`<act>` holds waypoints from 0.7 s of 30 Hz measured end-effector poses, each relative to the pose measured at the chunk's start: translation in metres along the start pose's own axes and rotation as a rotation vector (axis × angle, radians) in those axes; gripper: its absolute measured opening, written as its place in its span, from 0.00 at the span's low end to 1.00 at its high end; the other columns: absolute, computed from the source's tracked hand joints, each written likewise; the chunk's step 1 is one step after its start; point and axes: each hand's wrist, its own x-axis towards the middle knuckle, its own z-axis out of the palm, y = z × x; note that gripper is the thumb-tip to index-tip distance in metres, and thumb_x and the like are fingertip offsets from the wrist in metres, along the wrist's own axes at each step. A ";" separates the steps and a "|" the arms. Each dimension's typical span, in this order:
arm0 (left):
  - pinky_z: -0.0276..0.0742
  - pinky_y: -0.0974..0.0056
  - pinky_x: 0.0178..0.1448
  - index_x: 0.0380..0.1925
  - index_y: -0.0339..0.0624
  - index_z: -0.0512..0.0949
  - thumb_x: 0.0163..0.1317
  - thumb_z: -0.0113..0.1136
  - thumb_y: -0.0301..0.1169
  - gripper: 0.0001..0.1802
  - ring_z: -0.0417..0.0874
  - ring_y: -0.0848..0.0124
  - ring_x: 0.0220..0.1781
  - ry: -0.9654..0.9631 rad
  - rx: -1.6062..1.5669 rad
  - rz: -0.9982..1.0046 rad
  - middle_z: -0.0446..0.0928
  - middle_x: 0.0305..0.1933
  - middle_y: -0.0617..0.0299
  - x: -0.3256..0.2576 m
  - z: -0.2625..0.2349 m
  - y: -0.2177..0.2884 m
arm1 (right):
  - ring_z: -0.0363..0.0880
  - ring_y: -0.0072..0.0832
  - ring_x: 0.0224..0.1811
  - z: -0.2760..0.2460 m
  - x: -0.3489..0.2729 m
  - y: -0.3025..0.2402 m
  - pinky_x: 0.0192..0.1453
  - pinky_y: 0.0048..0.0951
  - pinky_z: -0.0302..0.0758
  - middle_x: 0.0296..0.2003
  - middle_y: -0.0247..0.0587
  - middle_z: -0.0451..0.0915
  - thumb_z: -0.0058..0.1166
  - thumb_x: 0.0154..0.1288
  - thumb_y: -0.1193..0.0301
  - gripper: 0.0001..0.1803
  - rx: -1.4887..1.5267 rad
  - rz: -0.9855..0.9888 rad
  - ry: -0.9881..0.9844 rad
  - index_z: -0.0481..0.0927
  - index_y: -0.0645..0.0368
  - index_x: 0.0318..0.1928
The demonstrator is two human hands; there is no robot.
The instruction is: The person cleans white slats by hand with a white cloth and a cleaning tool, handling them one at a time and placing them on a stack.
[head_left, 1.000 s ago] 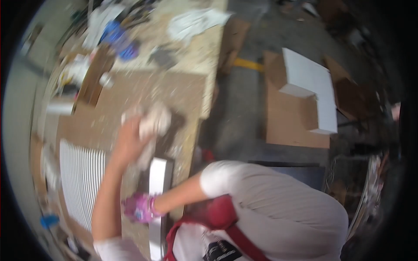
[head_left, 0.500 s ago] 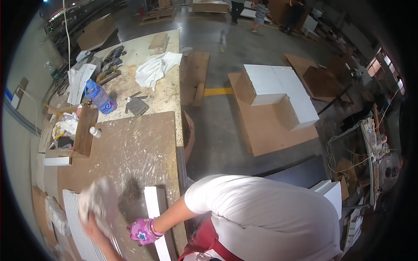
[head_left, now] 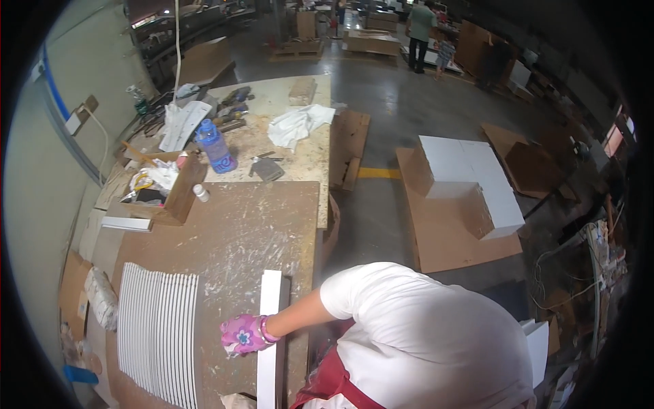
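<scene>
- My left hand had gone out of sight. Half a second before, it was over the row of thin white strips [head_left: 160, 334] with a pale cloth in it.
- Now I saw no hand over the strips, so that whole side of the brown board [head_left: 266, 232] was easier to see.
- A pale lump [head_left: 238, 401] poked in at the bottom edge (maybe that same cloth, but I was not sure).
- My right hand [head_left: 245, 335], in its pink flower glove, had stayed by the long white bar [head_left: 270, 300].
- The bar lay on the board near its right edge, to the right of the strips and apart from them. My wrist went across the top of it.
- My right fingers pointed left, past the bar. I could not tell if they were pressed together or pinching something, because the glove hid them. My left fingers did not show at all.
- So, I think, only my right hand was minding the bar just then.
</scene>
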 end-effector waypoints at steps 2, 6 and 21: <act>0.65 0.49 0.63 0.62 0.36 0.65 0.66 0.47 0.53 0.35 0.72 0.54 0.59 0.024 0.037 0.077 0.65 0.64 0.43 0.012 0.001 -0.008 | 0.76 0.43 0.45 0.016 0.007 0.009 0.48 0.41 0.74 0.44 0.49 0.72 0.56 0.55 0.62 0.20 -0.031 -0.038 0.048 0.76 0.59 0.45; 0.64 0.48 0.64 0.62 0.36 0.64 0.66 0.46 0.54 0.36 0.72 0.54 0.59 0.050 0.129 0.203 0.65 0.65 0.44 0.035 -0.002 -0.017 | 0.76 0.43 0.45 0.017 0.008 0.007 0.49 0.41 0.74 0.44 0.48 0.72 0.55 0.56 0.61 0.19 -0.061 -0.037 0.036 0.76 0.58 0.45; 0.63 0.47 0.64 0.63 0.38 0.63 0.67 0.42 0.57 0.37 0.71 0.57 0.61 0.214 0.669 0.570 0.64 0.66 0.48 0.107 -0.014 -0.019 | 0.73 0.43 0.49 0.022 0.008 0.008 0.52 0.41 0.72 0.46 0.46 0.70 0.53 0.58 0.60 0.19 -0.116 -0.050 0.074 0.73 0.55 0.47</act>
